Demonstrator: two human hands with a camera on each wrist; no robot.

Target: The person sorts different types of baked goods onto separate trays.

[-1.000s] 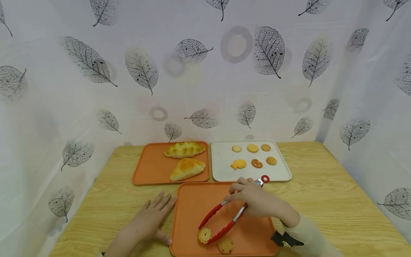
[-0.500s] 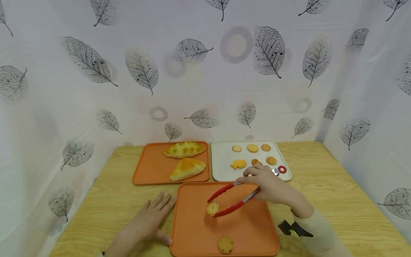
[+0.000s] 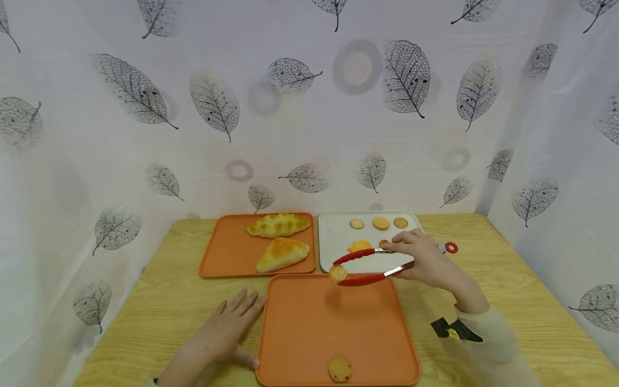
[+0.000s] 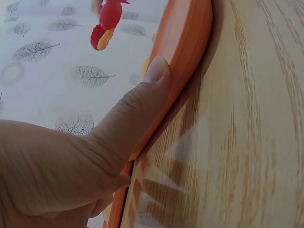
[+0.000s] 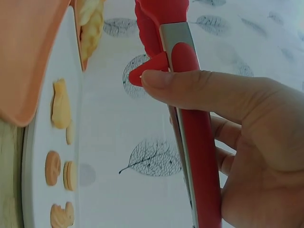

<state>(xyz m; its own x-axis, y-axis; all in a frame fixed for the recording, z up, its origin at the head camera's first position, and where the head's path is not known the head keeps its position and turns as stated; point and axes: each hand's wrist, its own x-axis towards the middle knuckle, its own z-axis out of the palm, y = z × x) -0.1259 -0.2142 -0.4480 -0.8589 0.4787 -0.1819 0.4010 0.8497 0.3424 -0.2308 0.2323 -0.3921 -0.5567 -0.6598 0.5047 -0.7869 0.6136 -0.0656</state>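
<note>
My right hand (image 3: pixel 427 263) grips red-and-silver tongs (image 3: pixel 361 280), thumb along one arm in the right wrist view. Between the tong tips is a small round ridged cookie (image 3: pixel 338 273), held above the far edge of the front orange tray (image 3: pixel 304 328). A flat round cookie (image 3: pixel 340 369) with dark specks lies near that tray's front edge. At the tray's left side, my left hand (image 3: pixel 222 330) rests with fingers spread. Its thumb (image 4: pixel 137 102) touches the tray rim in the left wrist view.
Behind stands a white tray (image 3: pixel 331 234) with several small cookies, partly hidden by the right hand and tongs. Beside it, another orange tray (image 3: pixel 224 252) bears a braided bread (image 3: pixel 278 226) and a triangular pastry (image 3: pixel 282 254). A leaf-patterned curtain (image 3: pixel 309 134) encloses the wooden table.
The right hand has carried the tongs and the ridged cookie up and away toward the white tray, from beside the speckled cookie. My left hand has stayed in place.
</note>
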